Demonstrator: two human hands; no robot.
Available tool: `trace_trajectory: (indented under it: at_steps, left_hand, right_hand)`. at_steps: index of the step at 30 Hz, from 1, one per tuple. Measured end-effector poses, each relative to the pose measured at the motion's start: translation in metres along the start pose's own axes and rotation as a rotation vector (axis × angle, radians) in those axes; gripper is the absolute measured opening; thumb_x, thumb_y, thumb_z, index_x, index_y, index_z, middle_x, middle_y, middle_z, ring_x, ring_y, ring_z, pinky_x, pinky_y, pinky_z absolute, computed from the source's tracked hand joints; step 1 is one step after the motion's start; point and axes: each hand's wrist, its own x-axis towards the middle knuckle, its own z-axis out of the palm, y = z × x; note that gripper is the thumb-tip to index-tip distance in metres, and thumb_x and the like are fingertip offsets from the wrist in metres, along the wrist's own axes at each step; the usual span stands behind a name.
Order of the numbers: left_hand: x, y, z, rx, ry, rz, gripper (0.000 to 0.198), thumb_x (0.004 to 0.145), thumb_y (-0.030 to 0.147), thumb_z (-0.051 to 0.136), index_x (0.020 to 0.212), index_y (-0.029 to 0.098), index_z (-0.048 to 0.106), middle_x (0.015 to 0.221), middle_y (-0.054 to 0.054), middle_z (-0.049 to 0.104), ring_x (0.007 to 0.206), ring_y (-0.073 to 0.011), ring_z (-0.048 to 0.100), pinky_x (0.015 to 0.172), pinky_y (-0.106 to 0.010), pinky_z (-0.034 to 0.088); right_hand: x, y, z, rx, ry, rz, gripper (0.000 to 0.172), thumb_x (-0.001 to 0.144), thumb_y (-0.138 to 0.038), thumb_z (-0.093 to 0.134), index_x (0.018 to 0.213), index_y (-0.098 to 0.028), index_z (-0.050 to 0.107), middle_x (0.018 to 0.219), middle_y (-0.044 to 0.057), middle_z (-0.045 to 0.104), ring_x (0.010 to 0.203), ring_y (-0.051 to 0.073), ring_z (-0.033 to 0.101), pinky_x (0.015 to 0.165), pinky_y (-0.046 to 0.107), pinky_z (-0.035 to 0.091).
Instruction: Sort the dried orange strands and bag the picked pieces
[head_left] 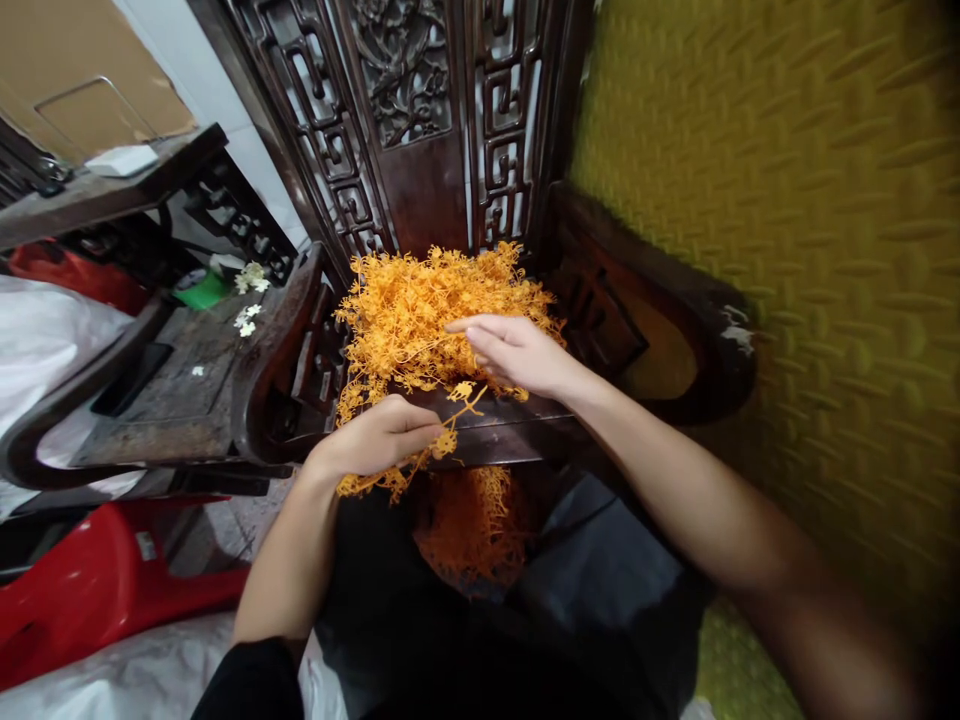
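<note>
A heap of orange plastic flower sprigs (427,310), branched and tangled, lies on the seat of a dark carved wooden chair (427,190). My left hand (382,436) is closed around an orange sprig (445,440) in front of the heap, its thin branches sticking out on both sides of the fingers. Over the heap's right front side, my right hand (517,352) touches the sprigs with its index finger stretched out. The tips of its lower fingers are partly hidden among the orange pieces. Below the seat's front edge, more orange sprigs (480,530) lie between my legs in shadow.
At left stands a dark wooden side table (187,390) with a green roll (202,288) and small white pieces (246,320). A red plastic stool (112,570) and white sacks (52,340) are lower left. A yellow textured surface (787,200) rises close on the right.
</note>
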Motion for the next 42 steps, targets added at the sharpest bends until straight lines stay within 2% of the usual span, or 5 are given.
trace_trajectory:
  at_steps: [5,15,24,36,42]
  left_hand:
    - [0.008,0.004,0.003,0.039,-0.026,-0.007,0.045,0.101,0.041,0.045,0.063,0.016,0.049,0.059,0.004,0.04,0.056,-0.0086,0.034,0.055,-0.025,0.029]
    - [0.016,0.011,-0.002,-0.126,0.079,-0.033,0.043,0.097,0.045,0.051,0.066,0.015,0.059,0.055,0.003,0.049,0.052,-0.0092,0.043,0.052,-0.022,0.033]
    - [0.057,-0.012,0.01,-0.014,0.884,-0.048,0.036,0.098,0.039,0.05,0.07,0.017,0.057,0.067,0.0,0.054,0.062,-0.0119,0.048,0.063,-0.026,0.037]
    - [0.032,-0.024,-0.016,-0.132,1.31,-0.109,0.036,0.095,0.047,0.053,0.083,0.019,0.072,0.063,0.0,0.059,0.056,-0.0128,0.05,0.057,-0.027,0.037]
    - [0.047,-0.028,-0.009,-0.754,0.929,0.048,0.033,0.088,0.046,0.067,0.103,0.019,0.077,0.109,-0.009,0.074,0.091,-0.0187,0.069,0.08,-0.033,0.054]
  right_hand:
    - [-0.012,-0.004,0.012,-0.247,-0.219,-0.014,0.057,0.082,-0.067,0.066,0.057,-0.017,0.054,0.052,-0.005,0.039,0.049,0.006,0.031,0.046,0.024,0.02]
    - [0.029,0.004,-0.032,0.278,0.78,-0.085,0.058,0.087,-0.075,0.054,0.069,-0.024,0.031,0.051,-0.009,0.032,0.038,0.006,0.029,0.037,0.021,0.022]
    - [0.003,0.01,0.035,0.395,0.186,0.162,0.041,0.085,-0.056,0.071,0.089,-0.02,0.052,0.058,-0.007,0.051,0.04,0.008,0.046,0.035,0.019,0.04]
    - [0.002,0.003,0.002,0.235,0.502,-0.139,0.039,0.088,-0.05,0.067,0.074,-0.024,0.043,0.052,-0.009,0.039,0.04,0.007,0.034,0.039,0.021,0.035]
    - [0.0,0.005,0.013,0.272,0.18,0.082,0.026,0.089,-0.043,0.066,0.089,-0.018,0.06,0.085,0.008,0.072,0.055,0.012,0.062,0.044,0.025,0.053]
